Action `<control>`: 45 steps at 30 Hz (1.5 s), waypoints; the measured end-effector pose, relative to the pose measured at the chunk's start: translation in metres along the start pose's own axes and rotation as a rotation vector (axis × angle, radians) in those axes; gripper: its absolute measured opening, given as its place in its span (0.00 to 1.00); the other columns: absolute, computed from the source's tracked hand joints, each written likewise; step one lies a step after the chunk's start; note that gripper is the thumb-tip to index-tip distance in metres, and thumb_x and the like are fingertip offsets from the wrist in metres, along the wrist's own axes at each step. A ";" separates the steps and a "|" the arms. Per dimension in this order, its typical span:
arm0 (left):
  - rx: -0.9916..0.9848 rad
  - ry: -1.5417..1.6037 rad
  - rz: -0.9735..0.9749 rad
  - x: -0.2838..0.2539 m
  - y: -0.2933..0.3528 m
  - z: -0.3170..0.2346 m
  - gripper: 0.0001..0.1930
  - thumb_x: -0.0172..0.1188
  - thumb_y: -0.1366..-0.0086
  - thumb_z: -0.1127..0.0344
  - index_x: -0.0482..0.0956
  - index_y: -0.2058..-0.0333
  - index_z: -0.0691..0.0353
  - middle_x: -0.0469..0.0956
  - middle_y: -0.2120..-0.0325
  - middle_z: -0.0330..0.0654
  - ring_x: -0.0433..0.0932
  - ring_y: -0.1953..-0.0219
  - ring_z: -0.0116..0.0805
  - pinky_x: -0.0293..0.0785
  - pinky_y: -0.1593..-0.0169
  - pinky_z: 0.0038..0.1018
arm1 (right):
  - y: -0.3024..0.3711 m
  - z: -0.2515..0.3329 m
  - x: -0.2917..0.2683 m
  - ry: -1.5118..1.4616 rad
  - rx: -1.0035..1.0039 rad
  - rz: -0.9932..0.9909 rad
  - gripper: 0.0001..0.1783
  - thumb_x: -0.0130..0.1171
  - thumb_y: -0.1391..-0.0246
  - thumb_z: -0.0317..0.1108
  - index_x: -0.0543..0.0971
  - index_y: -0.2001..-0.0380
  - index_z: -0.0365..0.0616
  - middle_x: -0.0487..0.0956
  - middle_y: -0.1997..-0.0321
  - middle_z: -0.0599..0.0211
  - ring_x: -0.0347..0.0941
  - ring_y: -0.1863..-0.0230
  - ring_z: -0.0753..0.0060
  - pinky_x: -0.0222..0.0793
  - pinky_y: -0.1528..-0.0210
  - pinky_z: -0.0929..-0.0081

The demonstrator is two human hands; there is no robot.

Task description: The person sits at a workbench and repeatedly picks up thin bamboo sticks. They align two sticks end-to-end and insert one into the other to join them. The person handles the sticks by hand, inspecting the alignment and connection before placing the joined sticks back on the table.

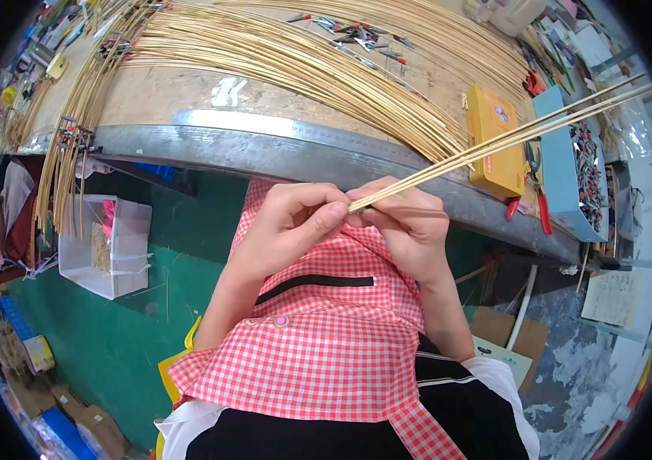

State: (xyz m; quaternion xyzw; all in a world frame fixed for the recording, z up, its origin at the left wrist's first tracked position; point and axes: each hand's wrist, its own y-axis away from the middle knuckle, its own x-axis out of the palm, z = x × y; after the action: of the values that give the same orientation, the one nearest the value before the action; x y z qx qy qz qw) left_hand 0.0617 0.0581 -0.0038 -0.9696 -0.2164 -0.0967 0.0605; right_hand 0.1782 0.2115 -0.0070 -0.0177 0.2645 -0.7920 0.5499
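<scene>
A few long, thin bamboo sticks (pixel 487 152) slant from my hands up to the far right, their near ends together in front of my checked apron. My left hand (pixel 303 218) pinches the tips of these ends between thumb and index finger. Just beside it, my right hand (pixel 409 222) is closed around the sticks from below, its fingers curled and partly hidden. Both hands almost touch, above the apron and short of the bench edge. Whether anything small sits between the fingertips is hidden.
Bundles of bamboo sticks (pixel 288 57) cover the bench, with a steel ruler (pixel 326 136) along its edge. Several clips (pixel 360 34) lie at the back. At right are a yellow case (pixel 487 115), red-handled pliers (pixel 537 184) and a blue box (pixel 552 157) of clips. A white bin (pixel 131 261) stands below left.
</scene>
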 end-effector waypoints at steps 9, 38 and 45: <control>-0.062 0.153 0.047 0.008 0.001 0.003 0.10 0.54 0.35 0.69 0.81 0.66 0.70 0.76 0.77 0.35 0.65 0.76 0.15 0.60 0.74 0.15 | 0.003 -0.004 -0.011 -0.022 -0.072 0.042 0.13 0.59 0.55 0.19 0.82 0.63 0.40 0.82 0.64 0.58 0.79 0.63 0.63 0.74 0.62 0.74; 0.217 -0.319 -0.252 -0.023 -0.003 0.006 0.10 0.53 0.38 0.75 0.79 0.60 0.69 0.80 0.67 0.44 0.79 0.68 0.28 0.76 0.62 0.22 | -0.015 0.009 0.001 -0.594 0.176 -0.212 0.07 0.56 0.51 0.15 0.79 0.66 0.28 0.80 0.67 0.50 0.79 0.67 0.65 0.78 0.64 0.75; 0.586 -0.890 -0.263 0.005 0.008 -0.030 0.15 0.69 0.56 0.72 0.82 0.65 0.62 0.79 0.73 0.42 0.78 0.71 0.37 0.74 0.68 0.27 | 0.006 -0.017 0.068 -0.728 0.172 -0.065 0.08 0.59 0.49 0.21 0.80 0.63 0.34 0.81 0.66 0.66 0.75 0.63 0.78 0.72 0.60 0.79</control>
State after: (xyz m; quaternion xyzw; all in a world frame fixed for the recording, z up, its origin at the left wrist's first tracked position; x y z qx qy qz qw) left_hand 0.0650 0.0487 0.0258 -0.8242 -0.3584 0.3803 0.2182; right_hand 0.1506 0.1568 -0.0421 -0.2600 -0.0166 -0.7703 0.5820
